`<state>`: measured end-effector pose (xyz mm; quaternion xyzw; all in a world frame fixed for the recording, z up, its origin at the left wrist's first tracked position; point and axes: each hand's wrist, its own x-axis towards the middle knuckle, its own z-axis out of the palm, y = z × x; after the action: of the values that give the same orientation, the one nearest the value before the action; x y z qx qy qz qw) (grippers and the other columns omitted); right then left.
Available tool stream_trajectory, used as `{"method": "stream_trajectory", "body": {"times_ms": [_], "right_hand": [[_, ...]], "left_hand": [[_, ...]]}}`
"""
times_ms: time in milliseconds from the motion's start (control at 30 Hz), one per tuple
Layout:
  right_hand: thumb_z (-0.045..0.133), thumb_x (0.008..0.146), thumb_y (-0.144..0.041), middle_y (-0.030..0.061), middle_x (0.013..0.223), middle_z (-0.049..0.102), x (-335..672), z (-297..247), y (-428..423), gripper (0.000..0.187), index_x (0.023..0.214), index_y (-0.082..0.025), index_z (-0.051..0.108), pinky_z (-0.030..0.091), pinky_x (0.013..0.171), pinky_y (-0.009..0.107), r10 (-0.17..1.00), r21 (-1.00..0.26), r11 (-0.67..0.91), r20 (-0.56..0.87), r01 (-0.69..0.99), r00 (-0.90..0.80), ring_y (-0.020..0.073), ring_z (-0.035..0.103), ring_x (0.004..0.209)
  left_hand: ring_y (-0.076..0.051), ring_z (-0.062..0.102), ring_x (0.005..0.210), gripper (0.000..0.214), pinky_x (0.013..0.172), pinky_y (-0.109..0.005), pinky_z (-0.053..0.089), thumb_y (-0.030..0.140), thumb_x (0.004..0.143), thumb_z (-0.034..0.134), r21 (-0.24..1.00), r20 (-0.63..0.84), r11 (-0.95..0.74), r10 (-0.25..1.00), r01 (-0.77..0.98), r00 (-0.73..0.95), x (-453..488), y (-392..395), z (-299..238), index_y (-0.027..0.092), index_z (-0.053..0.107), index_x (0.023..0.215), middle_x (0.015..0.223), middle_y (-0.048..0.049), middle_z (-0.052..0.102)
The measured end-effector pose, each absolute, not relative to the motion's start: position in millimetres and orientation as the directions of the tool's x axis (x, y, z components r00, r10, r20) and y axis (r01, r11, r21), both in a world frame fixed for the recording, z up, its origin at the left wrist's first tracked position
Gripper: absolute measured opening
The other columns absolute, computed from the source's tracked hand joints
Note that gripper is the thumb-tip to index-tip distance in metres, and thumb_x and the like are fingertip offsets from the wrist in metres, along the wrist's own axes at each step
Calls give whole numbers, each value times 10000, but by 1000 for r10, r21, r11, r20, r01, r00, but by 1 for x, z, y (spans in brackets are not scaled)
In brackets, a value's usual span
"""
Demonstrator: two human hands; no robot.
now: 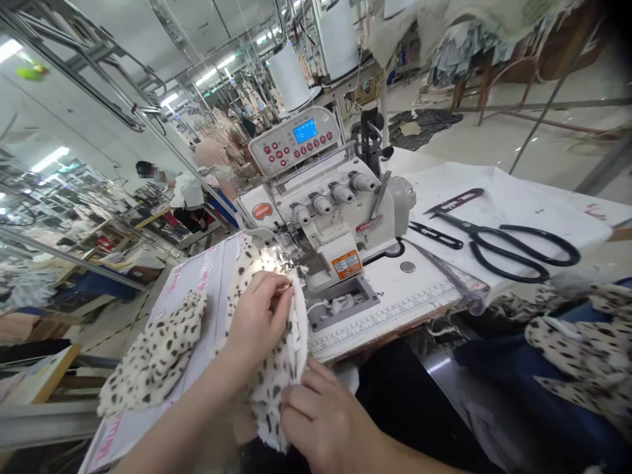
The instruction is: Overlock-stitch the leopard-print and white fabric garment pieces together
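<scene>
A cream fleecy fabric piece (271, 375) with dark spots runs from the needle area of an overlock sewing machine (326, 217) down over the table's front edge. My left hand (261, 313) pinches its edge close to the lit presser foot, thumb and fingertips together. Lower down, my right hand (320, 411) grips the same edge between thumb and curled fingers. The far end of the cloth lies by the machine's foot, where the exact contact is hard to see. Left of it, a second spotted fabric piece (158, 352) rests loosely folded on the table.
Black-handled scissors (518, 247) and thread snips (437, 234) lie on the right of the white table (390, 309). More spotted fabric (587, 355) hangs at lower right. Thread cones (289, 76) stand behind the machine. Another person (185, 191) sits at a distant station.
</scene>
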<state>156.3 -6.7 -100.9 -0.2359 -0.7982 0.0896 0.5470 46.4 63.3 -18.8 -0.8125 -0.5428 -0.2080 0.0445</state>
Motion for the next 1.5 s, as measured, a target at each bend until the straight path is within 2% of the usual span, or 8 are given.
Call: {"method": "stream_trajectory", "body": {"times_ms": [100,300,533,767,1033,1233,1367,1500], "right_hand": [[301,867,-102,27,593,534,158,-106,-6,350,591,-138,513,420,750,292,492,-434,868,818,242,-297,132,445,581],[345,809,-82,43,642,559,154,-117,-8,246,639,-146,512,409,594,262,529,-491,848,781,198,-332,147,473,591],[332,775,-35,40,694,580,155,-117,-10,243,703,-163,525,424,566,225,584,-569,802,682,181,-440,142,516,608],[360,747,-28,27,796,622,154,-118,-2,274,795,-178,583,455,632,181,674,-710,702,637,55,-374,114,583,709],[393,662,-35,36,819,657,154,-121,0,315,807,-168,639,469,687,224,725,-783,609,616,-131,-310,136,598,759],[384,645,-17,45,840,682,173,-117,-9,319,764,-167,640,485,689,219,751,-785,579,619,-219,-230,127,619,772],[384,671,-41,60,831,685,182,-106,-8,297,773,-162,635,502,685,216,737,-766,590,640,-255,-216,125,638,760],[388,674,-38,58,832,689,193,-94,-4,286,784,-168,617,510,663,194,711,-745,597,663,-299,-233,115,651,751]], "left_hand": [[-136,468,694,130,620,-265,407,282,788,509,117,350,-282,909,952,226,48,51,-20,165,455,773,765,-22,471],[-156,478,631,170,569,-288,338,249,801,404,-213,173,-147,967,966,185,58,48,-14,180,429,648,686,-15,472],[-165,493,546,238,478,-277,213,300,813,369,-346,123,-134,975,929,186,62,52,-14,172,452,631,607,-28,496],[-118,447,520,202,490,-241,288,234,762,407,-35,-9,-201,980,979,201,59,61,14,161,449,579,566,-3,501],[-122,441,560,219,519,-254,299,246,831,375,-131,72,-313,943,941,324,69,61,-8,159,440,640,627,-7,476],[-126,514,753,194,690,-254,413,242,879,375,184,151,-360,930,915,336,51,53,-17,161,526,787,792,-24,542],[-155,468,1043,233,927,-309,376,184,867,402,201,348,-396,884,896,313,39,53,-21,172,539,1055,1085,-66,524],[-164,432,1099,292,968,-334,359,183,870,400,207,312,-436,878,876,363,34,52,-23,196,542,1124,1151,-69,480]]}}
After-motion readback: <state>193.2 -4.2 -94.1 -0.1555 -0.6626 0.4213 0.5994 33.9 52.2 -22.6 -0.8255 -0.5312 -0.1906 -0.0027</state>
